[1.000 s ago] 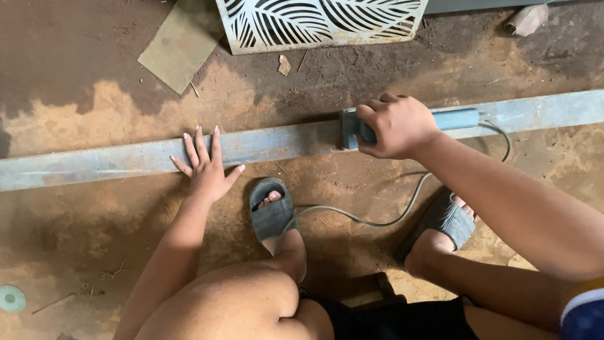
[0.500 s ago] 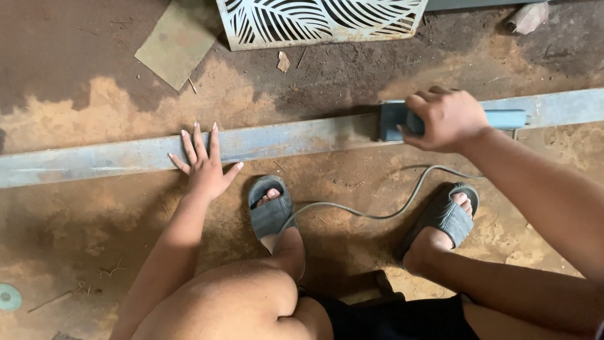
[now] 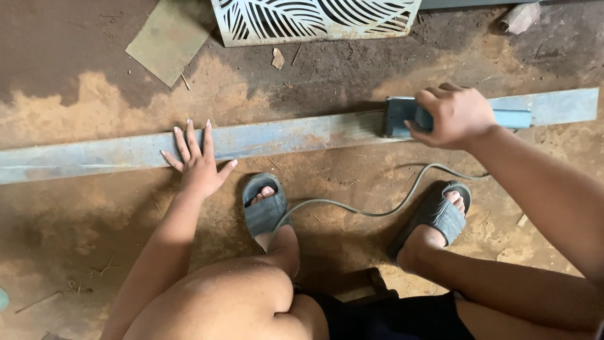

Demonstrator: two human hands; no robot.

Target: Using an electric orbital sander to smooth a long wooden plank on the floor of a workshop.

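Observation:
A long, flat, blue-grey metal bar [image 3: 296, 135] with rust patches lies across the dirt floor from left to right. My left hand [image 3: 198, 160] presses flat on it with fingers spread, near its left part. My right hand [image 3: 454, 115] grips a blue corded power tool [image 3: 402, 116] that rests on the bar toward the right. The tool's grey cable [image 3: 352, 208] loops back over the ground between my feet.
I squat with both feet in grey slippers [image 3: 263, 204] just behind the bar. A white cut-out leaf-pattern panel [image 3: 314, 19] lies beyond it, with a flat greenish board [image 3: 167, 41] to its left. Rust dust covers the floor.
My right hand has slid the power tool along the bar to the right. My left hand has stayed pressed on the bar in the same spot.

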